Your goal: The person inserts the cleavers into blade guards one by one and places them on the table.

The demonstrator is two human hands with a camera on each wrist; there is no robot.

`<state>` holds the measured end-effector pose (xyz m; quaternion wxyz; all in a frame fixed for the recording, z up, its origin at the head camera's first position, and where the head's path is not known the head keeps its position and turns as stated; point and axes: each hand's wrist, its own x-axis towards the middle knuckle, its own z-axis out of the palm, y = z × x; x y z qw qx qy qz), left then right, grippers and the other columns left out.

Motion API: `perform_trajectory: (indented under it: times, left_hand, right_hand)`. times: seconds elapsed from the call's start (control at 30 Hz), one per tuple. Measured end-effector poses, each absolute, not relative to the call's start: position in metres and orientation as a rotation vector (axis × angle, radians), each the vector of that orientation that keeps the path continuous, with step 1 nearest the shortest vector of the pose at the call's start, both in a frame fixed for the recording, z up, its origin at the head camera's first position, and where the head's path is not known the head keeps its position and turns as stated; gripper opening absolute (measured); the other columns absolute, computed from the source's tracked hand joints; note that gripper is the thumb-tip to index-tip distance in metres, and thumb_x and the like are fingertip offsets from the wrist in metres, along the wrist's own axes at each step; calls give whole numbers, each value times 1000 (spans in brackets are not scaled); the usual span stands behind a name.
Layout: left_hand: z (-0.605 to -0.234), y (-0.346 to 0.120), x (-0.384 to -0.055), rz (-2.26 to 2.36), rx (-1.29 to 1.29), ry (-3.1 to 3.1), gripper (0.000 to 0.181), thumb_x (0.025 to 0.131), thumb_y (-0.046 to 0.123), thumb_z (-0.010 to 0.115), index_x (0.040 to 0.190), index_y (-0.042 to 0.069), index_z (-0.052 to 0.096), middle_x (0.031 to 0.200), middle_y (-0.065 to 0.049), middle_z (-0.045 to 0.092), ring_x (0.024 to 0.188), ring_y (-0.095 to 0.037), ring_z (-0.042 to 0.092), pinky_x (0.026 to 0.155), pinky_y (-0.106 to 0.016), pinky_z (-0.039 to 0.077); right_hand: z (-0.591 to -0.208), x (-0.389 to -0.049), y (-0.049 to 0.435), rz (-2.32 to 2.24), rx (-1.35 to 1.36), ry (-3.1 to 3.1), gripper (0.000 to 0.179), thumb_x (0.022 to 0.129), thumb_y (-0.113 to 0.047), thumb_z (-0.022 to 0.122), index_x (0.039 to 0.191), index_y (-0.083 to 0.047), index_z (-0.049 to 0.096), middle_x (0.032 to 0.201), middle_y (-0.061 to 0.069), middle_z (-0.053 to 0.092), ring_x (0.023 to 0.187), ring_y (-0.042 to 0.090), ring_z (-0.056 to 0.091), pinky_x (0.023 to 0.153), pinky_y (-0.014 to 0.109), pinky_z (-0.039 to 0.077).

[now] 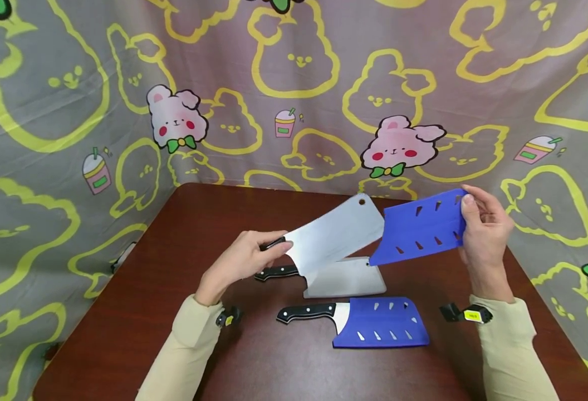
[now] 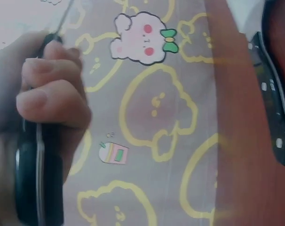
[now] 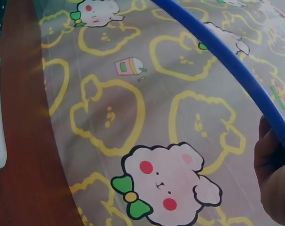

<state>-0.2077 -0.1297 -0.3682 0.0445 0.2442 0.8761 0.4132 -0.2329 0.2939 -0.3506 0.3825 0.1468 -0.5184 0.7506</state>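
My left hand point(image 1: 244, 256) grips a cleaver point(image 1: 336, 231) by its black handle, the bare blade raised over the table and slanting up to the right. In the left wrist view the fingers curl round that handle point(image 2: 39, 183). A blue slotted blade guard point(image 1: 419, 225) hangs in the air, its right end pinched between the thumb and fingers of my right hand point(image 1: 486, 228). The guard's left edge lines up right at the blade's tip end in the head view. From the right wrist it appears edge-on as a blue strip point(image 3: 227, 59).
Under the raised blade lies a second cleaver with a black handle and a whitish cover point(image 1: 346, 281), partly overlapped. Nearer me, a third cleaver in a blue guard point(image 1: 381, 323) lies on the brown table point(image 1: 184, 223). A patterned curtain point(image 1: 319, 67) surrounds the table's back and sides.
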Motion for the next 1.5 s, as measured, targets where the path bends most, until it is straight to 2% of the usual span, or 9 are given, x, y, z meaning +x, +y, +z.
perform_trajectory:
  times: [0.17, 0.3, 0.43, 0.53, 0.73, 0.83, 1.1, 1.37, 1.5]
  left_hand:
    - [-361, -129, -201, 1108, 822, 2613, 50, 94, 46, 62, 136, 21, 59, 49, 8, 39, 42, -8, 36, 47, -25, 35]
    - [-358, -128, -197, 1063, 831, 2605, 49, 94, 45, 62, 136, 21, 59, 52, 5, 49, 46, -8, 47, 51, -25, 38]
    - [-357, -122, -192, 997, 923, 2655, 51, 95, 48, 60, 135, 17, 60, 84, 5, 71, 63, -3, 58, 69, -25, 50]
    - [-359, -119, -189, 988, 961, 2688, 50, 95, 47, 59, 134, 16, 61, 103, 9, 72, 69, 0, 58, 79, -26, 50]
    - [-364, -118, -188, 1041, 957, 2681, 45, 96, 43, 60, 133, 17, 62, 80, 14, 68, 60, -1, 58, 69, -25, 48]
    - [-366, -117, -189, 1065, 956, 2680, 42, 96, 42, 60, 132, 19, 63, 82, 16, 69, 61, 0, 60, 68, -23, 48]
    - [-368, -109, -192, 1137, 902, 2652, 51, 97, 48, 56, 136, 16, 58, 65, 8, 61, 61, -7, 62, 65, -24, 47]
    - [-375, -108, -191, 1127, 891, 2634, 46, 97, 46, 57, 134, 18, 61, 84, 5, 70, 60, -3, 61, 71, -25, 48]
    - [-372, -105, -192, 1143, 902, 2643, 46, 97, 46, 57, 134, 19, 61, 83, 5, 70, 60, -3, 61, 75, -25, 49]
  right_hand:
    - [-349, -232, 294, 1944, 408, -1300, 25, 90, 8, 61, 111, 21, 61, 82, 11, 72, 64, 14, 66, 55, 19, 52]
    - [-350, -230, 292, 1928, 427, -1348, 24, 90, 8, 61, 109, 22, 61, 81, 10, 71, 60, 13, 65, 51, 18, 50]
    - [-350, -228, 289, 1929, 445, -1383, 23, 91, 8, 60, 109, 22, 61, 83, 10, 68, 61, 13, 63, 50, 18, 49]
    - [-350, -227, 288, 1931, 445, -1392, 23, 91, 7, 60, 108, 22, 61, 83, 10, 67, 61, 12, 63, 50, 18, 49]
    - [-353, -225, 288, 1935, 420, -1411, 23, 92, 6, 60, 108, 21, 61, 83, 7, 70, 63, 10, 64, 53, 17, 49]
    - [-356, -224, 287, 1971, 415, -1398, 24, 92, 6, 60, 110, 22, 60, 86, 8, 71, 67, 11, 65, 56, 17, 50]
    - [-366, -223, 278, 1978, 197, -1499, 28, 94, -7, 63, 114, 12, 63, 90, 6, 67, 68, 10, 63, 55, 17, 51]
    - [-375, -214, 276, 1972, 136, -1595, 28, 96, -9, 60, 117, 9, 62, 99, 6, 64, 73, 9, 61, 56, 16, 52]
    - [-368, -215, 278, 1966, 186, -1586, 27, 96, -8, 60, 116, 10, 61, 97, 6, 65, 72, 9, 62, 56, 16, 51]
